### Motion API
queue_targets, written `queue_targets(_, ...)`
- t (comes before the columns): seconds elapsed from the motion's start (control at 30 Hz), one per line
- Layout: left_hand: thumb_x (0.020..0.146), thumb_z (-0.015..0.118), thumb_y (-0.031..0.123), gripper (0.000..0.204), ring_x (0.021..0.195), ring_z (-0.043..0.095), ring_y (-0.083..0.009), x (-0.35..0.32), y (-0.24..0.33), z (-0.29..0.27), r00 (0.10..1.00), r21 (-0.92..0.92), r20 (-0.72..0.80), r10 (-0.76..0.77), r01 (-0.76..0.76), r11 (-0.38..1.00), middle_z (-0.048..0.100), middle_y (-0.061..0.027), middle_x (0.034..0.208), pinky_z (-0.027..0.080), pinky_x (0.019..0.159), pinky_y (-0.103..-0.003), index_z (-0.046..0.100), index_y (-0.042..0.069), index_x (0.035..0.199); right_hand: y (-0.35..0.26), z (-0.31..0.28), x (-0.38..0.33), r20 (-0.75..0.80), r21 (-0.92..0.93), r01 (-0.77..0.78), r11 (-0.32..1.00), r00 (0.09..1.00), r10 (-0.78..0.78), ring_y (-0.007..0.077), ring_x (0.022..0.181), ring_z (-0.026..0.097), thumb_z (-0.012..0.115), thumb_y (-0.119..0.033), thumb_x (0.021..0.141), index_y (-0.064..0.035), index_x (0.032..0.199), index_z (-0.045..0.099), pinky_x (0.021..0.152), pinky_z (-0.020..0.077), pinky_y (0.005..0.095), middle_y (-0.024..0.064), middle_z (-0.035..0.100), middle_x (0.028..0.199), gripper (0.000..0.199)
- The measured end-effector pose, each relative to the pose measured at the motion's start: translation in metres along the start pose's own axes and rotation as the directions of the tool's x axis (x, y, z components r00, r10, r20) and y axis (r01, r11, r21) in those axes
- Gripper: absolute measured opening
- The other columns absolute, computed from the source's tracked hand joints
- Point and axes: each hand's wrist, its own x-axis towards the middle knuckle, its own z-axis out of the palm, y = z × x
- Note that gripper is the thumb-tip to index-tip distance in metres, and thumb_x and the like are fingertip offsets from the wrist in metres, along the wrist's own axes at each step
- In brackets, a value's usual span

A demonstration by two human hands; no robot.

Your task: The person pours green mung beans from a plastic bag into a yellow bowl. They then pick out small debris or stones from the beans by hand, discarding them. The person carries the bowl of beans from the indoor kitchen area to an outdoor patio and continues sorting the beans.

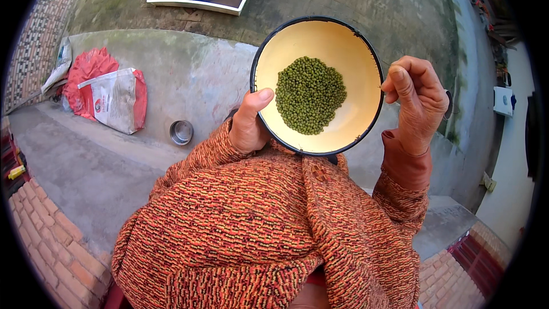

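A cream enamel bowl [357,63] with a dark, chipped rim is held up in front of my body. Small green beans [310,96], which look like mung beans, lie in a heap on its bottom. My left hand [251,119] grips the bowl at its lower left, thumb over the rim and fingers hidden beneath. Just off the bowl's right rim, my right hand [416,100] is raised with thumb and forefinger pinched together. A tiny speck shows at those fingertips, too small to name.
A white rectangular tub [197,3] with dark cloth in water stands on the ground ahead. To the left lie a red and white sack [114,100] and a small metal bowl [181,132] on concrete. A pale wall [509,154] rises at the right.
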Motion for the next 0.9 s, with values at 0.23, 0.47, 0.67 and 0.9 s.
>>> queue_targets(0.23,0.085,0.053,0.041,0.071,0.12,0.051,-0.027,-0.004,-0.003,-0.007,1.0,-0.021,-0.004,0.01,-0.01,1.0,0.05,-0.0178,0.133,0.04,0.102,-0.04,0.036,-0.002,0.138,0.053,-0.067,0.055,0.002,-0.979,0.099,0.177,0.878,-0.478,0.0229,0.066,0.059,0.07,-0.009,0.085,-0.0129,0.111,0.065,0.065,0.0503,0.0311,0.0109,0.067,0.091,0.027)
queue_targets(0.47,0.084,0.053,0.038,0.07,0.118,0.053,-0.0257,0.0,-0.002,-0.005,1.0,-0.001,0.016,0.019,-0.019,1.0,0.05,-0.0178,0.132,0.043,0.1,-0.039,0.034,-0.002,0.139,0.008,-0.034,0.008,0.126,-0.596,0.337,0.729,0.936,-0.33,0.0264,0.091,0.059,0.079,-0.019,0.071,-0.0163,0.112,0.064,0.081,0.0481,0.0315,0.0111,0.061,0.106,0.044)
queue_targets(0.67,0.084,0.053,0.033,0.067,0.118,0.052,-0.0244,0.002,-0.005,-0.008,0.999,0.027,0.04,-0.018,0.017,0.999,0.05,-0.0165,0.13,0.044,0.098,-0.037,0.032,0.0,0.139,0.007,0.026,-0.017,0.65,-0.543,0.513,0.665,0.758,-0.054,0.0313,0.097,0.057,0.076,-0.029,0.071,-0.0234,0.132,0.051,0.085,0.0484,0.0397,0.0126,0.051,0.123,0.066)
queue_targets(0.9,0.084,0.053,0.031,0.058,0.106,0.056,-0.0193,0.003,-0.013,-0.013,0.999,0.053,-0.029,-0.044,0.045,0.998,0.054,-0.0114,0.119,0.047,0.091,-0.034,0.039,0.001,0.132,0.051,0.053,-0.022,0.668,-0.428,0.257,0.867,0.736,0.111,0.0331,0.079,0.06,0.065,-0.007,0.076,-0.0108,0.105,0.058,0.07,0.0499,0.0394,0.0141,0.058,0.102,0.031)
